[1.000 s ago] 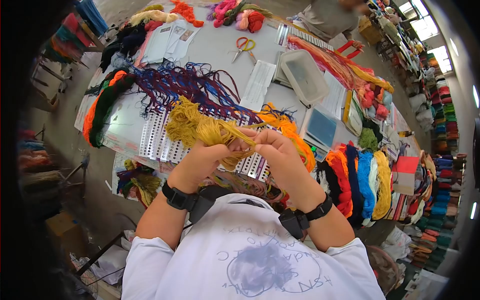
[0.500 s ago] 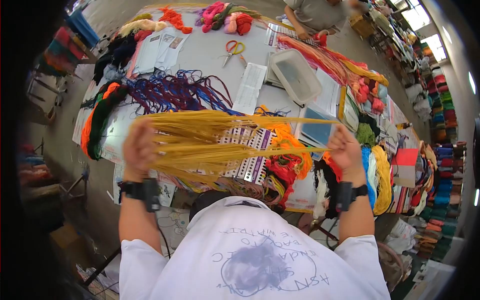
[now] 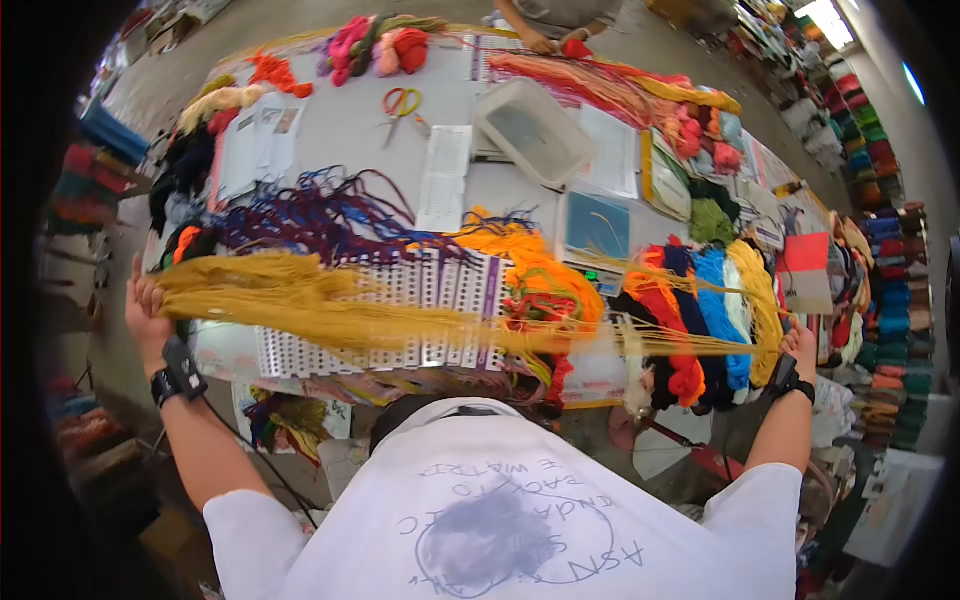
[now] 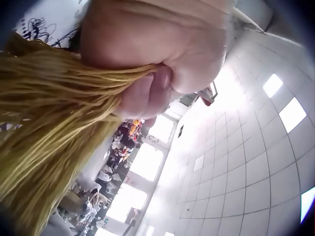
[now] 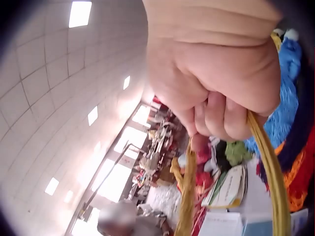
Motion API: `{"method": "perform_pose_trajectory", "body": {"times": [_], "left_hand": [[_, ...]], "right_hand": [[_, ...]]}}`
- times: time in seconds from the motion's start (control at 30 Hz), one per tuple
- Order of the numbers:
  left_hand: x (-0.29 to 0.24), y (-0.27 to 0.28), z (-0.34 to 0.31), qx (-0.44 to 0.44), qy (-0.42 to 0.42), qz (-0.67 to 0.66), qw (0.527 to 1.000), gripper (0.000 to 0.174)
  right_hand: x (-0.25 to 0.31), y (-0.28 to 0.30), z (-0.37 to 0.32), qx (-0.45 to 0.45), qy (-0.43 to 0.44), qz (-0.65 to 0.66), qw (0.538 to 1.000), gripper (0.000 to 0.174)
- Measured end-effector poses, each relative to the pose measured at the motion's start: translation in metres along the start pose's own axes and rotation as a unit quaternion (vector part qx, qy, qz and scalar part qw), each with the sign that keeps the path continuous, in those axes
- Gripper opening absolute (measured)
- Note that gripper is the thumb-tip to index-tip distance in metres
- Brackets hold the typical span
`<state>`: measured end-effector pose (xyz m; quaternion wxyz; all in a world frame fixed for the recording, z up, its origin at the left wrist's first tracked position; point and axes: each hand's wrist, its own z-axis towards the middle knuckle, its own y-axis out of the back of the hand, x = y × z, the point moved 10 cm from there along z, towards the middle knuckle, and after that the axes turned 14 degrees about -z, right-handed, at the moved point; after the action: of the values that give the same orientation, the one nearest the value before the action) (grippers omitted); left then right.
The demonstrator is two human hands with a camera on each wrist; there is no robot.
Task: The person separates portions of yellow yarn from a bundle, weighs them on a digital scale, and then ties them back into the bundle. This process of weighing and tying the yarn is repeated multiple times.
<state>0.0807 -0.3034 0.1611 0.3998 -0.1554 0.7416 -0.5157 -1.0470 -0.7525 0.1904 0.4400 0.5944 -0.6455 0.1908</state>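
Observation:
A long skein of mustard-yellow yarn (image 3: pixel 330 305) is stretched across the front of the table between both hands. My left hand (image 3: pixel 148 300) grips its bunched end at the far left; in the left wrist view the fingers curl tightly round the yarn (image 4: pixel 59 108). Out at the right, my right hand (image 3: pixel 797 345) holds the other end. In the right wrist view its fingers are curled, with two yellow strands (image 5: pixel 268 167) running down from them. Under the skein lie white perforated cards (image 3: pixel 400 345) with purple stripes and an orange yarn bundle (image 3: pixel 525 260).
Purple-blue yarn (image 3: pixel 310 215) lies behind the skein. Scissors (image 3: pixel 400 112), a clear plastic tub (image 3: pixel 535 130) and a paper list (image 3: pixel 445 175) sit farther back. Hanks of red, navy and blue yarn (image 3: pixel 715 320) hang at the right edge. Another person (image 3: pixel 560 25) is across the table.
From gathered together at the middle, the hands have moved far apart, drawing the yellow skein out lengthwise. The head view has shifted, so the table things appear farther left.

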Motion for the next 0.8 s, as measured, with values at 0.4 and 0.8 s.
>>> {"method": "perform_pose_trajectory", "body": {"times": [0.4, 0.8], "left_hand": [[-0.055, 0.094, 0.062, -0.064, -0.040, 0.106, 0.992, 0.043], [0.331, -0.147, -0.137, 0.098, 0.301, -0.071, 0.946, 0.027]], "right_hand": [[0.109, 0.118, -0.082, -0.253, 0.148, -0.200, 0.935, 0.021], [0.271, -0.142, -0.177, 0.052, 0.345, -0.055, 0.935, 0.019]]}}
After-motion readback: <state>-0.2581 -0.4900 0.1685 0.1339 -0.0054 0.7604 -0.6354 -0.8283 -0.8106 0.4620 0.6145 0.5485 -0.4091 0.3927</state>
